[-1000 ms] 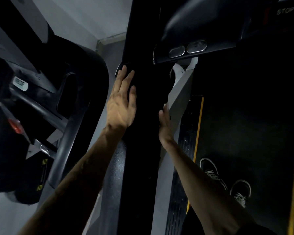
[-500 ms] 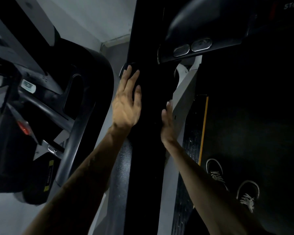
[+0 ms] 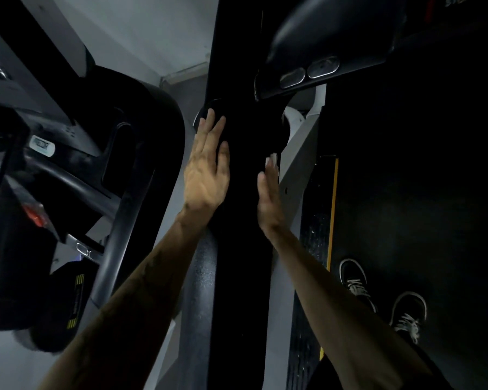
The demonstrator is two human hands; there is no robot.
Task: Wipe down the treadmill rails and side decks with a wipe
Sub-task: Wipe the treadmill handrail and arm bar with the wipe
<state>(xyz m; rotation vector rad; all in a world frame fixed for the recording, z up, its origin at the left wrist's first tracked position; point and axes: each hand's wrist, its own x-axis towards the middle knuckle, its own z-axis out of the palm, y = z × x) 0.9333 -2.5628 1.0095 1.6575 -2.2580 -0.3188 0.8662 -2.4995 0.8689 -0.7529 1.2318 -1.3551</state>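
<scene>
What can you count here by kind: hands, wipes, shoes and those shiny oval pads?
Hands: 2, left hand and right hand, both flat on the black rail
Wipes: 1, white wipe at the right fingertips
Shoes: 2
Oval metal pads: 2
Total: 7

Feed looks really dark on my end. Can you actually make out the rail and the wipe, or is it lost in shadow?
Head view: very dim; the black rail is a featureless dark band, with no surface detail. The left hand is lit and sharp; the right hand is slightly motion-blurred. The wipe shows only as a small white patch at its fingertips. Wide-angle distortion bends the edges of the frame.
</scene>
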